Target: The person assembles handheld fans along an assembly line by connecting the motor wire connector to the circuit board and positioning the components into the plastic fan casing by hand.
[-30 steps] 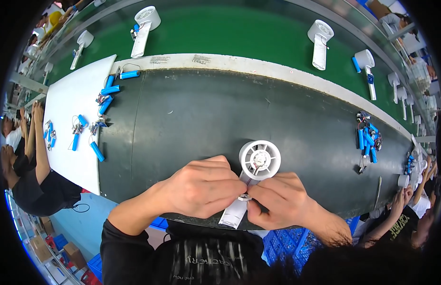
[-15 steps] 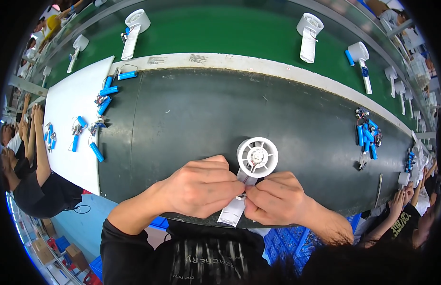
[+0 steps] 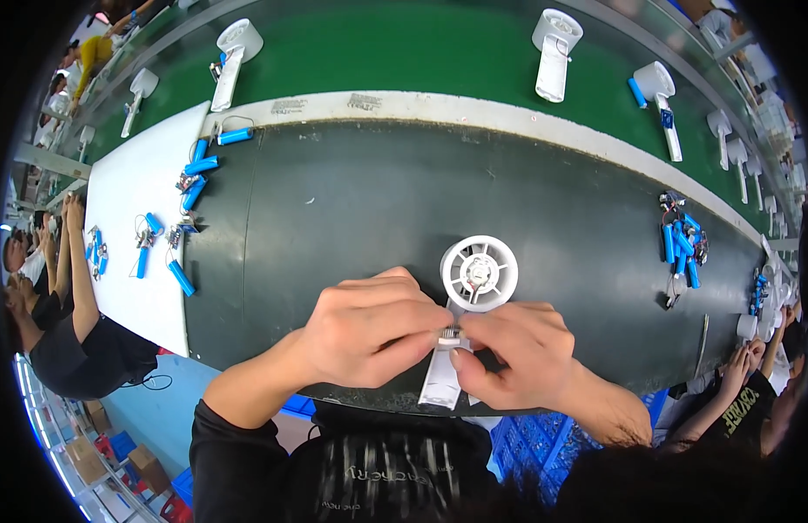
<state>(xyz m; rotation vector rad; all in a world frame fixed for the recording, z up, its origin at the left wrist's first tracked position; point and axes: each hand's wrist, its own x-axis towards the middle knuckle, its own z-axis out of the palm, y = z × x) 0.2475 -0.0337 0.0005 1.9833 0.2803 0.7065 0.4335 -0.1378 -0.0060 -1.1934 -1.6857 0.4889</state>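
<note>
A white handheld fan point(image 3: 442, 379) lies in front of me on the dark mat, its round head point(image 3: 479, 272) away from me and its slim handle pointing toward me. Over the handle, a small part with a pale body and dark metallic ridges point(image 3: 450, 335) shows between my fingertips. My left hand point(image 3: 369, 331) is closed in a pinch at the left side of this part. From the other side my right hand point(image 3: 521, 353) pinches at it, thumb below and forefinger above. The fingers hide the handle's upper stretch and any wires there.
Blue battery cells with wired boards lie at left point(image 3: 193, 179), some on a white panel point(image 3: 125, 305), and in a pile point(image 3: 682, 240) at right. Beyond a pale ledge point(image 3: 404, 105), a green conveyor belt point(image 3: 395, 44) carries more white fans. Co-workers sit at both sides.
The ridged part now shows between my fingertips, and my right fingers have shifted up the handle. The fan sits slightly farther away. Fans on the green belt have moved left.
</note>
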